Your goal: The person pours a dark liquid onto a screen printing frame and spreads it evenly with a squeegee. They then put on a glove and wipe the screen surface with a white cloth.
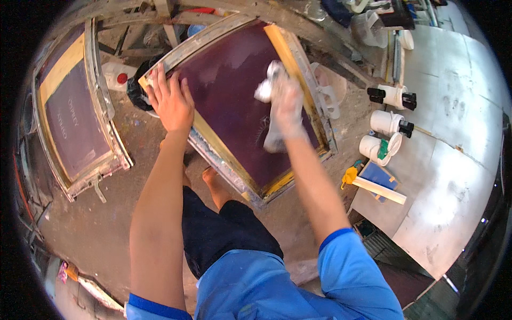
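A screen-printing frame (234,101) with dark purple mesh stands tilted in front of me. My left hand (173,104) rests on its upper left corner, bare, with the fingers stretched out over the edge. On the right half of the mesh is my right hand (288,101), in a loose clear plastic glove and slightly smeared by motion. It is closed around a crumpled white cloth (264,90), which appears to touch the mesh. A faint pale design shows just left of the glove. Yellowish tape lines the inside of the frame's edges.
Another taped screen frame (80,117) leans at the left. To the right, a pale tabletop (453,106) carries several white tubs (386,124), two with black clips, near a wooden strip (380,190). Beyond the frame are wooden beams (128,22) and a clear plastic jug (326,90).
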Demonstrator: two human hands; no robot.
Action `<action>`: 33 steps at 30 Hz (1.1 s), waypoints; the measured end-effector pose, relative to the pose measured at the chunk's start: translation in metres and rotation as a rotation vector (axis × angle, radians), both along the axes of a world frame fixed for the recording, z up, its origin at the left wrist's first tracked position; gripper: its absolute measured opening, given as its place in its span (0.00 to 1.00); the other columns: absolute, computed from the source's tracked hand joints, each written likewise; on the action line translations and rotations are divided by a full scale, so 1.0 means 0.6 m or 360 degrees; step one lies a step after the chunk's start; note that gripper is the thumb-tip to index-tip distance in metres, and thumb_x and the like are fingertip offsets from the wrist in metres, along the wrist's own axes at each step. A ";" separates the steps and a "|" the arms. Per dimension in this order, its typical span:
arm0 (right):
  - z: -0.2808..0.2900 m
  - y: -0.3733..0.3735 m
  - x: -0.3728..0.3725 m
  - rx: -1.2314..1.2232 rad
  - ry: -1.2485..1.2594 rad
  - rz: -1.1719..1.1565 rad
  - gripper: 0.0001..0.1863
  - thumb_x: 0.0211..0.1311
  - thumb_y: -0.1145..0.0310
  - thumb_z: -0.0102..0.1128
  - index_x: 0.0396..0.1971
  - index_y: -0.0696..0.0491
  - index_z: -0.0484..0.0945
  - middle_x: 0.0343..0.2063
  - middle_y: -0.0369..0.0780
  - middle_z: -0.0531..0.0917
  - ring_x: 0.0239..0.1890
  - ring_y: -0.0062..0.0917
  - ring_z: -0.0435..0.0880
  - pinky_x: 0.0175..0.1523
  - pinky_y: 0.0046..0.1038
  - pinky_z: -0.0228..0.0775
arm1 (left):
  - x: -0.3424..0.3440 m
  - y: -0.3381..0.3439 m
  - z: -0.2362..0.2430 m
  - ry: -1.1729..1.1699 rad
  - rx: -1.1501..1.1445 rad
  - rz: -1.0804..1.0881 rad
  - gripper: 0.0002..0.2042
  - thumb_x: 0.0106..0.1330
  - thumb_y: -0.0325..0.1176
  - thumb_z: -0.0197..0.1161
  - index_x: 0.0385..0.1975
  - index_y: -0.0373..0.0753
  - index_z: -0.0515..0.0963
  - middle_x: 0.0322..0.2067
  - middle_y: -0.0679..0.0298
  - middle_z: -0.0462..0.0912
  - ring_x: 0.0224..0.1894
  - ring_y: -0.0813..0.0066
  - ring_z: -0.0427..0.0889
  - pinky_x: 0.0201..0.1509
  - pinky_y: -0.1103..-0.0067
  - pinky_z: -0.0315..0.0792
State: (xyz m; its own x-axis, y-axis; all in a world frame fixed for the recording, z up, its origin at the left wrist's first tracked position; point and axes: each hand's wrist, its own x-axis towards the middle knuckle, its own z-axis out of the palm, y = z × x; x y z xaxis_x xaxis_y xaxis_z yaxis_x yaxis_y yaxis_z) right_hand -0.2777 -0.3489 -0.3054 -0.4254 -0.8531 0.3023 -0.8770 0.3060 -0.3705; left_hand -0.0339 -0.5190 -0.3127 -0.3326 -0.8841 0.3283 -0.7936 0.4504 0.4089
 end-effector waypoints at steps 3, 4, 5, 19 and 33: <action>0.049 0.052 0.072 0.0242 -0.0242 -0.0303 0.14 0.65 0.70 0.60 0.47 0.60 0.80 0.28 0.48 0.78 0.31 0.43 0.78 0.36 0.40 0.70 | 0.005 0.004 -0.001 -0.0008 0.0027 0.0023 0.15 0.74 0.44 0.53 0.52 0.44 0.77 0.72 0.60 0.61 0.74 0.58 0.57 0.75 0.55 0.47; 0.048 0.063 0.067 0.0286 -0.0210 -0.0309 0.13 0.64 0.70 0.60 0.47 0.59 0.80 0.27 0.48 0.78 0.31 0.42 0.78 0.35 0.40 0.70 | 0.004 0.005 0.000 -0.0004 0.0015 0.0016 0.15 0.74 0.44 0.53 0.52 0.44 0.77 0.72 0.60 0.61 0.74 0.58 0.56 0.75 0.55 0.47; 0.047 0.072 0.060 0.0331 -0.0180 -0.0309 0.13 0.64 0.70 0.61 0.46 0.58 0.81 0.26 0.47 0.78 0.30 0.42 0.78 0.34 0.39 0.70 | 0.002 0.005 0.001 -0.0002 0.0004 0.0014 0.15 0.74 0.45 0.53 0.52 0.44 0.77 0.72 0.60 0.61 0.74 0.58 0.56 0.75 0.55 0.47; 0.030 0.095 0.076 0.0398 -0.0198 -0.0330 0.14 0.68 0.67 0.56 0.51 0.54 0.80 0.28 0.51 0.78 0.29 0.47 0.80 0.36 0.46 0.72 | 0.003 0.001 0.003 -0.0052 -0.0012 0.0014 0.16 0.73 0.46 0.55 0.53 0.45 0.78 0.71 0.58 0.62 0.74 0.59 0.57 0.75 0.55 0.47; 0.082 -0.005 0.233 0.0742 -0.0169 0.0751 0.11 0.65 0.65 0.55 0.44 0.50 0.80 0.32 0.44 0.81 0.38 0.38 0.83 0.41 0.40 0.76 | 0.006 0.001 -0.012 0.0039 -0.0050 0.0001 0.16 0.73 0.45 0.54 0.53 0.45 0.77 0.70 0.58 0.64 0.73 0.57 0.58 0.75 0.54 0.47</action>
State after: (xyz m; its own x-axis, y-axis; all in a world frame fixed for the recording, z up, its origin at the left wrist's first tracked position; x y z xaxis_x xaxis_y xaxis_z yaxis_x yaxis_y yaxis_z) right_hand -0.1377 -0.3517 -0.2562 0.0184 -0.9860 -0.1658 -0.9221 0.0474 -0.3840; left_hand -0.0302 -0.5182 -0.3198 -0.3235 -0.8735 0.3638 -0.7839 0.4628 0.4140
